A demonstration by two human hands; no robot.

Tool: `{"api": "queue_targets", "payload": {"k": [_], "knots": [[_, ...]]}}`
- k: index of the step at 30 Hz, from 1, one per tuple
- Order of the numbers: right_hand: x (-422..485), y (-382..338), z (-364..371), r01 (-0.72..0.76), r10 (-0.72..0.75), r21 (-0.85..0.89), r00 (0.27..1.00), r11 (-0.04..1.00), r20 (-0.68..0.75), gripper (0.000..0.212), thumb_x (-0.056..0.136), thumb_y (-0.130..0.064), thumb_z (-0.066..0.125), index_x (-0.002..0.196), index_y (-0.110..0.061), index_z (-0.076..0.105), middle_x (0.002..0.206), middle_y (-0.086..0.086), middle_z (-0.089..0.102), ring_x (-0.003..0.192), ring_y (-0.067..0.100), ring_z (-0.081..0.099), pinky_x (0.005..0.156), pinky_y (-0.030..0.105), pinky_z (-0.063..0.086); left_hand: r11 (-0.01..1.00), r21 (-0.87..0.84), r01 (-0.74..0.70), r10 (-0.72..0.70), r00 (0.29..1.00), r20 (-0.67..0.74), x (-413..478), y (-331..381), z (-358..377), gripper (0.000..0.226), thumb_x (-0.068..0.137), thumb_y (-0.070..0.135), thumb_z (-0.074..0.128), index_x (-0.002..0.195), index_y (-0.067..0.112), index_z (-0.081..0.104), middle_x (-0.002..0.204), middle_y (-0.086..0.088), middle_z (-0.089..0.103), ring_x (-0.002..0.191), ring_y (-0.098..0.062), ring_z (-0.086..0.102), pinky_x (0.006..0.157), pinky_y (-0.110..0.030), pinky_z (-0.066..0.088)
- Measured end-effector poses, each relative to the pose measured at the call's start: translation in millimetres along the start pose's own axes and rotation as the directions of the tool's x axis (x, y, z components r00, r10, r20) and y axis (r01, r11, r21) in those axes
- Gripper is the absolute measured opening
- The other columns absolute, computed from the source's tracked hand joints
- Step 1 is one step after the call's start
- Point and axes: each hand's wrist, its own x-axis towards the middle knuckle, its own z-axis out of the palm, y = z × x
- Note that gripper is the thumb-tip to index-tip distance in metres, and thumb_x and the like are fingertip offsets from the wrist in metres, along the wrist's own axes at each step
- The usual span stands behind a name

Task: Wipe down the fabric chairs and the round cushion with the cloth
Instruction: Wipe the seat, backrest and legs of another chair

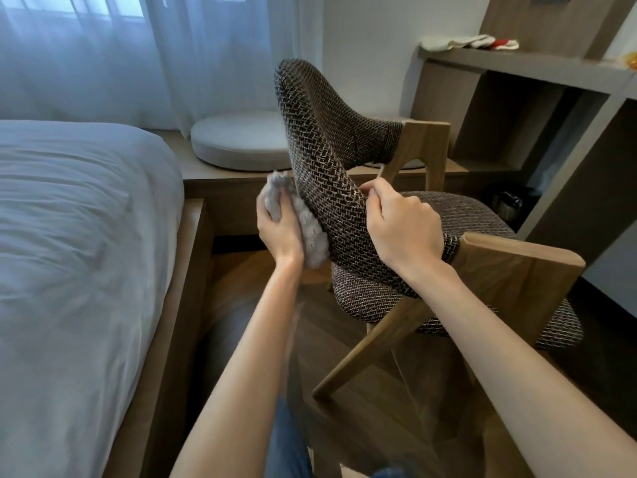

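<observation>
Bed [69, 236] with white sheets fills my nine o'clock side. Thin white curtains [120, 53] hang at eleven o'clock.

My chair [465, 219] sits in the middle and spreads out to four o'clock. It has brown bumpy fabric and a wood frame. Its curved back [331, 160] goes up toward twelve o'clock. A wood desk [517, 63] with shelves stands at two o'clock, behind the chair.

The round cushion [238, 143] is gray. It lies flat on a low wood step [206, 174] under the curtains, at twelve o'clock. It is behind the chair and apart from my hands.

My right hand [403, 225] is just on the three o'clock side of the middle. Its fingers are curled over the edge of the curved back and hold it.

My left hand [279, 232] is on the nine o'clock side of the curved back. Its fingers are wrapped round the cloth [313, 239].

The cloth is gray and fluffy. It is squished between my palm and the outside of the curved back, touching the fabric.
</observation>
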Motion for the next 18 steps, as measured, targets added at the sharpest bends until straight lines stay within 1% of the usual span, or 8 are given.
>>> {"api": "queue_targets", "payload": {"k": [2,5,6,8,10,11,14,18], "knots": [[0.1,-0.1,0.6,-0.008,0.008,0.009,1.000,1.000,0.007,0.034,0.104,-0.028,0.030,0.123,-0.022,0.058,0.071,0.003,0.066,0.062,0.023,0.061,0.058,0.040,0.054,0.993,-0.020,-0.116,0.116,0.993,0.017,21.5,42.7,4.9,0.020,0.094,0.034,0.061,0.109,0.021,0.060,0.100,0.011,0.065,0.094,-0.001,0.061,0.091,-0.021,0.048],[2.2,0.5,0.9,-0.018,0.018,0.007,1.000,1.000,0.017,0.035,0.104,-0.029,0.029,0.122,-0.023,0.058,0.070,0.001,0.065,0.060,0.021,0.060,0.056,0.036,0.052,0.985,0.002,-0.175,0.174,0.982,0.068,50.1,96.5,19.9,0.029,0.093,0.032,0.062,0.113,0.011,0.060,0.093,0.013,0.060,0.081,0.008,0.055,0.076,-0.004,0.042],[2.6,0.6,1.0,-0.018,0.018,0.003,1.000,1.000,0.017,0.035,0.104,-0.029,0.029,0.122,-0.023,0.058,0.070,0.000,0.065,0.060,0.021,0.059,0.055,0.035,0.051,0.988,0.021,-0.150,0.147,0.984,0.099,56.3,104.3,25.4,0.033,0.093,0.034,0.061,0.117,0.010,0.060,0.094,0.011,0.059,0.081,0.007,0.054,0.076,-0.004,0.041],[2.2,0.5,1.6,-0.010,0.010,-0.006,1.000,1.000,0.005,0.035,0.104,-0.028,0.030,0.122,-0.022,0.059,0.069,0.000,0.065,0.058,0.020,0.059,0.053,0.033,0.050,0.997,0.027,-0.071,0.067,0.989,0.128,62.8,102.1,33.0,0.039,0.095,0.035,0.058,0.122,0.008,0.058,0.104,0.002,0.063,0.091,-0.005,0.057,0.086,-0.015,0.042],[1.5,0.4,2.4,-0.001,0.001,-0.012,1.000,1.000,-0.014,0.034,0.104,-0.028,0.030,0.121,-0.022,0.059,0.066,0.000,0.064,0.056,0.020,0.059,0.052,0.034,0.051,0.997,0.073,-0.033,0.025,0.995,0.098,61.4,84.5,34.1,0.036,0.096,0.032,0.056,0.118,0.004,0.060,0.114,-0.008,0.066,0.100,-0.015,0.060,0.086,-0.019,0.040],[1.3,0.1,3.1,0.001,-0.001,-0.015,1.000,1.000,-0.019,0.034,0.104,-0.028,0.031,0.121,-0.022,0.059,0.064,0.000,0.063,0.055,0.020,0.059,0.052,0.034,0.051,0.996,0.083,-0.019,0.012,0.996,0.083,59.5,74.1,33.1,0.033,0.096,0.030,0.056,0.114,0.003,0.062,0.113,-0.011,0.067,0.098,-0.016,0.061,0.083,-0.019,0.041],[1.5,-0.6,4.7,0.009,-0.010,-0.030,0.999,1.000,-0.042,0.033,0.103,-0.028,0.032,0.119,-0.021,0.060,0.063,0.001,0.063,0.053,0.021,0.059,0.050,0.036,0.052,0.998,0.058,0.031,-0.035,0.997,0.071,51.4,48.7,29.4,0.033,0.095,0.030,0.058,0.111,0.003,0.066,0.109,-0.009,0.069,0.092,-0.013,0.061,0.087,-0.026,0.045],[1.1,-1.3,6.3,0.013,-0.016,-0.049,0.998,0.999,-0.065,0.033,0.103,-0.027,0.031,0.117,-0.019,0.060,0.064,0.002,0.063,0.054,0.022,0.059,0.051,0.036,0.052,0.987,0.099,0.130,-0.139,0.986,0.091,39.2,10.6,18.9,0.034,0.093,0.037,0.060,0.117,0.014,0.068,0.111,-0.003,0.070,0.102,-0.015,0.063,0.095,-0.031,0.047]]}}
